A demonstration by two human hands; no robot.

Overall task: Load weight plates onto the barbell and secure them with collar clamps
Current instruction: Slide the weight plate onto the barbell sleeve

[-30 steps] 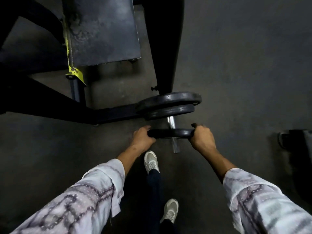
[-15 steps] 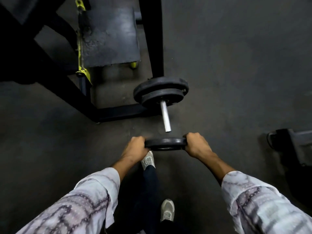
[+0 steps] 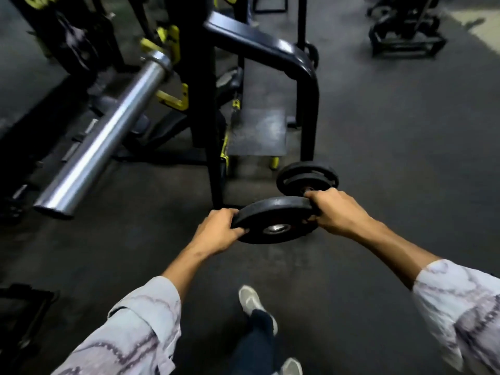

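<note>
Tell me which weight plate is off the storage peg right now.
The plate gripped by both hands, left hand and right hand, showing its metal-ringed hole. The two stacked plates behind remain racked.

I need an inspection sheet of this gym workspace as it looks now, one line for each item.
Surface: dark rubber gym floor, bare around the person.
Job's things: round black weight plate with metal hub held tilted; shiny steel barbell sleeve empty; two black plates stacked on a peg.
Clutter: nothing seen.
Grippers: left hand and right hand grip opposite plate edges.
Cables: nothing seen.
Surroundings: black and yellow rack frame; collar clamps not visible.
</note>
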